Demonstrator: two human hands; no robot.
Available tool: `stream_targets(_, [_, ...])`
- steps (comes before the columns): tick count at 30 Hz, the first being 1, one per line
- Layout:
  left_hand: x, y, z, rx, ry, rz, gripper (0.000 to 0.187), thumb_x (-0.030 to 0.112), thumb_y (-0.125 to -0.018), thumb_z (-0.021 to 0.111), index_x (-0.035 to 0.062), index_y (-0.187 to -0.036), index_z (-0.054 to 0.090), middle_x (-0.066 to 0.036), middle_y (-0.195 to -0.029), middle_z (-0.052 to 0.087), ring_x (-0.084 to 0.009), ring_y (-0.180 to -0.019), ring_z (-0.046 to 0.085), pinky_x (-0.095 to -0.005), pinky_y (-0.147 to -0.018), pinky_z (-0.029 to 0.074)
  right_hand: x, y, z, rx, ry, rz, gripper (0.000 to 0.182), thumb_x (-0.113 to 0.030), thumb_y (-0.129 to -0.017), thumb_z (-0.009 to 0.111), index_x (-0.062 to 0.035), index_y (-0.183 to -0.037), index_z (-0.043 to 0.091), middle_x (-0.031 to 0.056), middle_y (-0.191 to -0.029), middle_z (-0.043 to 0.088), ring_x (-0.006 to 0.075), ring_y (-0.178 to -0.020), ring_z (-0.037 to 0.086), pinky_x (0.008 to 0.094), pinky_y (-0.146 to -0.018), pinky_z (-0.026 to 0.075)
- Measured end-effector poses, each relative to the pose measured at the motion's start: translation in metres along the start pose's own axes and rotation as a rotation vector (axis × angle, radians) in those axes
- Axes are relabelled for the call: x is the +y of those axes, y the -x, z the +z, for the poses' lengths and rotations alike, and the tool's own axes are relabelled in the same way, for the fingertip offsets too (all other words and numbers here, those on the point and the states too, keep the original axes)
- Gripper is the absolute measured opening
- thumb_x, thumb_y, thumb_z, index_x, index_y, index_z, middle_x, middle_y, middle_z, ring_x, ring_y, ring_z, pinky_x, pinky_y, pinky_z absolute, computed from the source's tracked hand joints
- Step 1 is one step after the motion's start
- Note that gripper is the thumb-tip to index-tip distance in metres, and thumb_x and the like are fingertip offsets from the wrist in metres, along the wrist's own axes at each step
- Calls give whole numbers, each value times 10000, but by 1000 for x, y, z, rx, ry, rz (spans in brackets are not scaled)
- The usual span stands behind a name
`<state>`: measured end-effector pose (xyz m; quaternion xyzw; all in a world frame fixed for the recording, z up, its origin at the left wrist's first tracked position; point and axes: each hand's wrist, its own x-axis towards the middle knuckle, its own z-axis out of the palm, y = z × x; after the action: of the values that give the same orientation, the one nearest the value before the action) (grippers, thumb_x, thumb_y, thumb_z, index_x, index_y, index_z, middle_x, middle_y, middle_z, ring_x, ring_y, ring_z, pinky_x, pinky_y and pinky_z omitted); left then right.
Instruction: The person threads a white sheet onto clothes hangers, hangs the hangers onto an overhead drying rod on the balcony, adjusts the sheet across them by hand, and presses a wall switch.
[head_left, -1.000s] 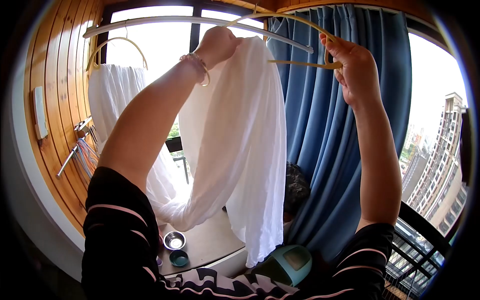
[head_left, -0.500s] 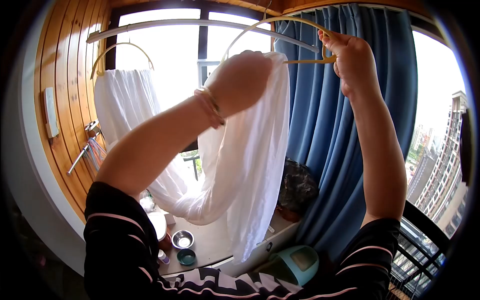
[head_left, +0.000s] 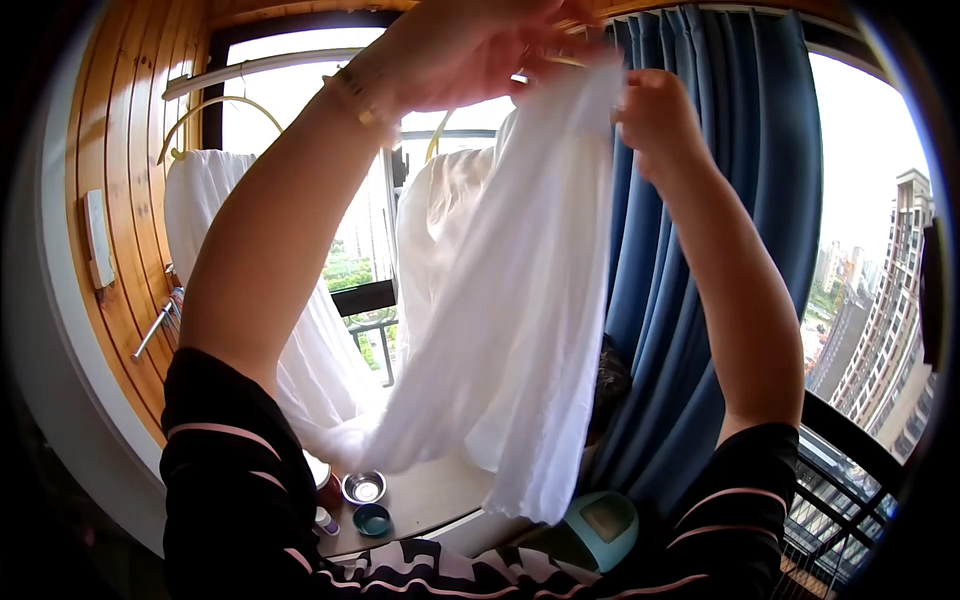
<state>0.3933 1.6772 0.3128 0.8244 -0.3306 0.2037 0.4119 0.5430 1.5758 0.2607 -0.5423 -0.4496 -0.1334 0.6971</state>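
Observation:
My left hand (head_left: 500, 60), blurred by motion, is at the top of a long white cloth (head_left: 520, 300); its fingers appear to pinch the cloth's upper edge. To its right, my right hand (head_left: 660, 120) is closed at the end of a yellow clothes hanger (head_left: 437, 135), most of which is hidden by the cloth and my left hand. The cloth drapes down in front of me and sags leftward. Its other part hangs over a second yellow hanger (head_left: 215, 103) at the left.
A white rail (head_left: 260, 70) runs overhead. Blue curtains (head_left: 740, 250) hang at the right beside a window. Below are a metal bowl (head_left: 364, 488), a green bowl (head_left: 372, 519), a small bottle (head_left: 326, 521) and a light-blue bin (head_left: 605, 530). Wood panelling (head_left: 130, 200) lines the left.
My left hand has moved up and right, bringing the cloth's upper part with it towards my right hand. The right hand has shifted slightly left, and cloth now covers much of the hanger.

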Motion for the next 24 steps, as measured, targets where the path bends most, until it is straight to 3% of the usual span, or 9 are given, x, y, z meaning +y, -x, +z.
stream_targets(1, [13,21,6,-21,-26,-165,274,254,-906,524,25,-1044,586,-138,-973,623,-245,-973,606,-319,-807,519,3,-2,-6,-5,55,-104,212,-189,-866,604,-17,-968,676,85,-811,642,93,-642,596,212,-534,493])
stream_targets(4, [-19,48,-46,491,-395,-180,277,262,-884,565,31,-1034,590,-117,-920,622,-218,-892,617,-309,-755,531,15,-9,-20,-13,37,-276,185,-196,-852,627,-46,-942,688,53,-752,636,74,-513,496,214,-457,430])
stream_targets(8, [-64,73,-64,626,-983,-674,385,360,-764,701,18,-922,623,-61,-802,598,-132,-715,554,-259,-643,493,10,-12,-35,-40,-45,-281,170,-163,-871,592,-45,-948,688,18,-778,658,20,-452,415,158,-397,337])
stream_targets(10, [-74,75,-53,570,-921,-663,352,343,-750,705,7,-839,654,-54,-709,593,-122,-661,559,-253,-607,484,10,-11,-36,-21,-52,-272,168,-157,-874,585,-47,-949,688,18,-800,666,20,-447,410,152,-398,337])
stream_targets(15, [-105,55,-56,575,-1360,-413,234,212,-748,652,-21,-769,652,-62,-613,585,-128,-565,560,-242,-566,476,9,-9,-32,-36,26,-281,182,-167,-879,575,-47,-961,684,25,-821,671,15,-458,423,146,-402,337])
stream_targets(17, [-118,51,-88,421,-1285,-147,169,148,-774,613,-18,-753,634,-60,-641,591,-127,-580,562,-246,-588,485,10,-12,-27,-4,65,-278,189,-176,-884,571,-52,-972,683,28,-823,670,13,-474,438,151,-398,338])
stream_targets(18, [-92,36,-62,549,-827,-307,165,144,-792,608,-18,-769,625,-63,-674,600,-125,-593,563,-251,-601,489,11,-13,-26,17,83,-278,193,-181,-886,569,-55,-978,682,30,-824,670,11,-482,445,154,-396,339])
stream_targets(20, [-82,20,-22,461,-234,-181,200,180,-829,607,-19,-850,611,-65,-766,619,-119,-661,583,-252,-632,494,14,-22,-33,16,130,-363,200,-185,-890,565,-53,-990,679,35,-840,671,14,-514,479,150,-389,332])
stream_targets(24, [-95,69,-67,824,-313,-195,372,297,-849,616,-24,-1031,574,-99,-895,633,-170,-865,611,-328,-781,497,31,-39,-55,-1,261,-623,205,-183,-890,570,-51,-1008,673,45,-880,673,21,-560,530,133,-378,308])
